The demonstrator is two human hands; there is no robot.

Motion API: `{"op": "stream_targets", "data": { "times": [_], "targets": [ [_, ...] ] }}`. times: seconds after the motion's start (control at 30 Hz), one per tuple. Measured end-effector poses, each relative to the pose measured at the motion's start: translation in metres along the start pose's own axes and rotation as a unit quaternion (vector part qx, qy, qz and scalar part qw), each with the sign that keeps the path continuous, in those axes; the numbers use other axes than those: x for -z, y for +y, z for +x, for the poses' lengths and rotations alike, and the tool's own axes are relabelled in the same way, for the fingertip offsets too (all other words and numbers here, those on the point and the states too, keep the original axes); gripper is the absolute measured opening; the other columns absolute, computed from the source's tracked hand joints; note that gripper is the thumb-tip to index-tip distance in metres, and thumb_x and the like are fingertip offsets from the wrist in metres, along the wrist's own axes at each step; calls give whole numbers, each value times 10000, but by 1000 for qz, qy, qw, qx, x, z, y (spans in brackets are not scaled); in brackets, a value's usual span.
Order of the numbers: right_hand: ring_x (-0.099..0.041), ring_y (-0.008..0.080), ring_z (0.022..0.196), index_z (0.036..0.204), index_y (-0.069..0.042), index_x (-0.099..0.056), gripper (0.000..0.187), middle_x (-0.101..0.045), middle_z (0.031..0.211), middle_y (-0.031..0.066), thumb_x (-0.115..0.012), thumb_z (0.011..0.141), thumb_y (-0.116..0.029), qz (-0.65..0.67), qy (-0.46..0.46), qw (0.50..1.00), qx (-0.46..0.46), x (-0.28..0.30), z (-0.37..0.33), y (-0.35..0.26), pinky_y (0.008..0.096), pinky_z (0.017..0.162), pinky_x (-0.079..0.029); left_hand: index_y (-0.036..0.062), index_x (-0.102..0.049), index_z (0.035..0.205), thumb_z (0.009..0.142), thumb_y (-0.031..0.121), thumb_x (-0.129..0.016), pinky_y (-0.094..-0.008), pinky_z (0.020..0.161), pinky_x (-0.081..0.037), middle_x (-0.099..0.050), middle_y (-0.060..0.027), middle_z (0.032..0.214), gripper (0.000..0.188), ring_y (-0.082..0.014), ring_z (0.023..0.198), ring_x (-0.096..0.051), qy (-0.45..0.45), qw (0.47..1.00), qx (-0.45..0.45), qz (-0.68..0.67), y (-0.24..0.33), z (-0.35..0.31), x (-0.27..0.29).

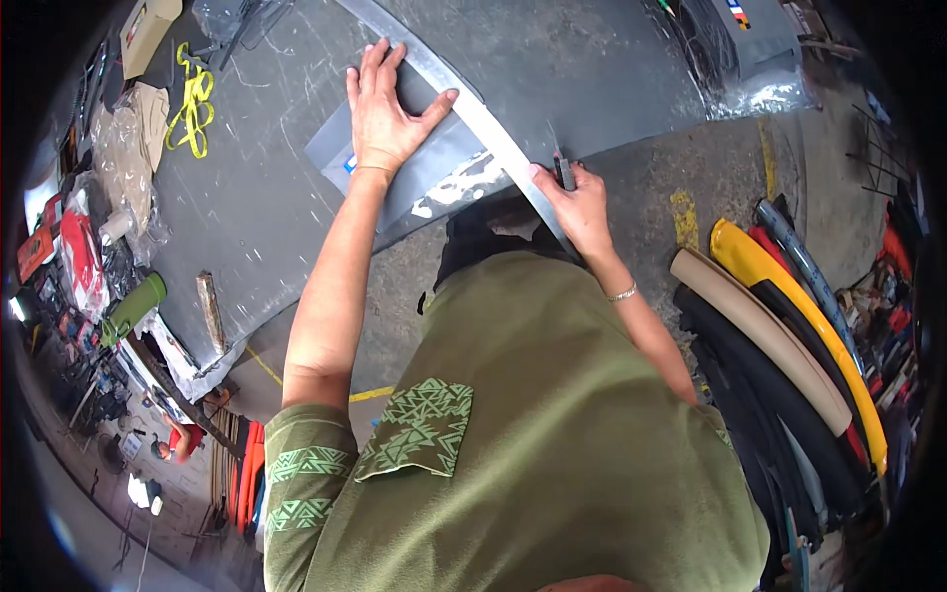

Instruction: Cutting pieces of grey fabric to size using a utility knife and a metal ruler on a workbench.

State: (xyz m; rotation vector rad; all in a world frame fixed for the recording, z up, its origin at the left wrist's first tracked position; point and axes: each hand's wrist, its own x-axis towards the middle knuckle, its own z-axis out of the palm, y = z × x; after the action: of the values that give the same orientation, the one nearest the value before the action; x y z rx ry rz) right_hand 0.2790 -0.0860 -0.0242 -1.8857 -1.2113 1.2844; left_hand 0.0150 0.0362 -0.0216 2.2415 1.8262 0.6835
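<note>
A long metal straightedge (490,128) runs slantwise over the dark worktable, its near end reaching past the table edge toward my body. Under it lies a see-through plastic sheet (340,138) with shiny glare at the near edge. My left hand (383,123) is open, fingers spread, its fingertips and thumb pressing on the straightedge's left side. My right hand (580,209) grips a grey utility knife (566,174), tip pointing away from me, right of the straightedge. The right thumb rests against the straightedge. Whether the blade touches anything I cannot tell.
The dark worktable (247,212) has a yellow strap (192,104), a cardboard piece (148,35) and a short wooden stick (210,311) on its left part. Plastic-wrapped material (764,74) lies far right. Rolls of material, including a yellow roll (789,306), stand beside me on the right.
</note>
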Motion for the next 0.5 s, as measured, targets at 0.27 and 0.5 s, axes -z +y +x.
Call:
{"op": "stream_targets", "data": {
  "times": [0.27,0.5],
  "targets": [
    [-522,99,603,765,20,-688,387,-628,629,41,-827,859,-329,49,1,998,-25,-1,-2,-4,305,607,-472,86,-523,1446,753,567,-826,-530,1254,-170,-445,-154,1557,896,-343,1494,-352,-11,1000,10,6,6,0,4],
    [-518,105,594,770,20,-691,383,-620,622,38,-822,860,-330,52,5,998,-26,-2,-1,-2,310,592,-461,44,-546,1420,744,641,-785,-531,1256,-147,-472,-150,1538,933,-318,1509,-328,-11,1000,7,16,6,2,3]
  ]
}}
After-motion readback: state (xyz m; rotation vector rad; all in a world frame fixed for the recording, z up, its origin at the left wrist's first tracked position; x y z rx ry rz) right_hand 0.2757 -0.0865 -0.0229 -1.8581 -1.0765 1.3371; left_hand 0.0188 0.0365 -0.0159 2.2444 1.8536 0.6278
